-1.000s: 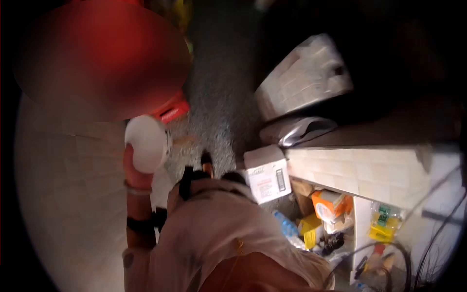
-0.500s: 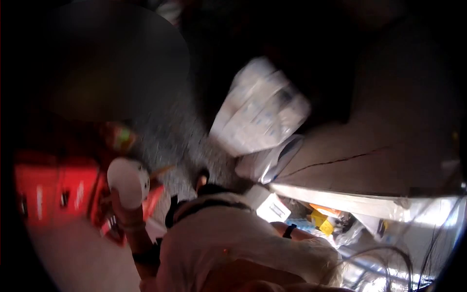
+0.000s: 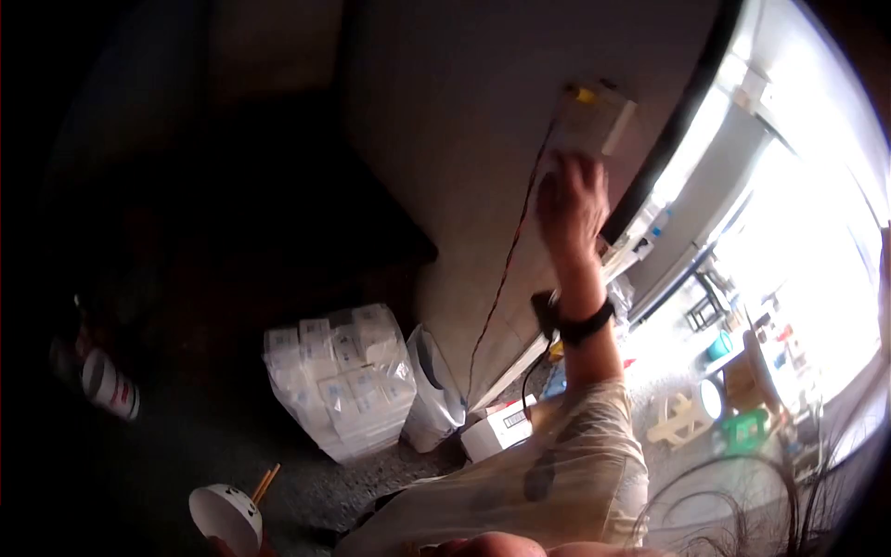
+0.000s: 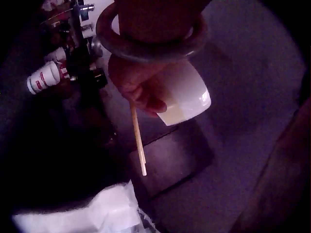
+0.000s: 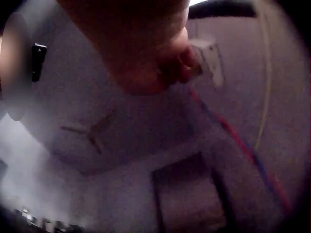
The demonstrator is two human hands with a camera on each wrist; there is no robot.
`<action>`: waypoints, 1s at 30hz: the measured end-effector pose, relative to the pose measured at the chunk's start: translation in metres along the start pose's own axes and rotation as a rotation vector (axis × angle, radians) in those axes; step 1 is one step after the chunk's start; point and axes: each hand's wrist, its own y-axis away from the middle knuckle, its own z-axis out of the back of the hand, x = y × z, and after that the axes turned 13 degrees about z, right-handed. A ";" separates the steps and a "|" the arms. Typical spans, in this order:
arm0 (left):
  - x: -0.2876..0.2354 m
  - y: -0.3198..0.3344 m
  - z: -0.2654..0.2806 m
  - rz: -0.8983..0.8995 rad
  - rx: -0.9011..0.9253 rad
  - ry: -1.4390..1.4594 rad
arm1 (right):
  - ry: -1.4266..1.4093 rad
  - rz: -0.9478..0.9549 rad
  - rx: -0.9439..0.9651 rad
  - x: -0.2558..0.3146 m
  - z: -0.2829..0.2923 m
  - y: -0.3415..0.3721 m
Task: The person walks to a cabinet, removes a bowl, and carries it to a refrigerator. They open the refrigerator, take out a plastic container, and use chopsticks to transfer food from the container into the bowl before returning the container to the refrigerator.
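Note:
My left hand (image 4: pixel 138 87) grips a white bowl (image 3: pixel 227 520), with a pair of light wooden chopsticks (image 4: pixel 138 141) held along with it. In the head view only a little of that hand shows at the bottom edge; the chopsticks stick out past the bowl's rim. My right hand (image 3: pixel 575 209) is raised to a white electrical box (image 3: pixel 594 125) on the wall, which has a yellow part on top. Its fingers are loosely bent, with the fingertips right at the box's lower edge. A twisted red and blue wire (image 5: pixel 233 136) runs down the wall from the box.
Plastic-wrapped white boxes (image 3: pixel 343 381) stand on the dark floor beside a pale bag (image 3: pixel 432 390) and a white carton (image 3: pixel 497 432). A white tub (image 3: pixel 111 385) is at the left. Beyond the wall's edge, a bright area holds a stool (image 3: pixel 682 418). A ceiling fan (image 5: pixel 90 130) hangs overhead.
The view has swung from the floor and red crates toward the wall. My right arm has risen into view, up to the wall box. The bowl stays in my left hand, now lower in view.

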 end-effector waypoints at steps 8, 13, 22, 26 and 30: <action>-0.099 -0.071 -0.007 0.046 0.233 0.014 | 0.486 -0.126 0.448 -0.086 -0.047 0.014; -0.171 -0.113 0.020 0.076 0.356 -0.002 | 0.196 -0.265 0.476 0.090 -0.018 0.044; -0.206 -0.234 -0.003 0.282 0.359 -0.038 | -1.198 -0.367 0.958 0.429 -0.066 -0.020; -0.238 -0.306 -0.032 0.261 0.359 -0.136 | -1.409 -0.445 0.973 0.507 -0.114 -0.040; -0.298 -0.380 -0.056 0.249 0.286 -0.175 | -1.509 -0.494 1.065 0.591 -0.183 -0.078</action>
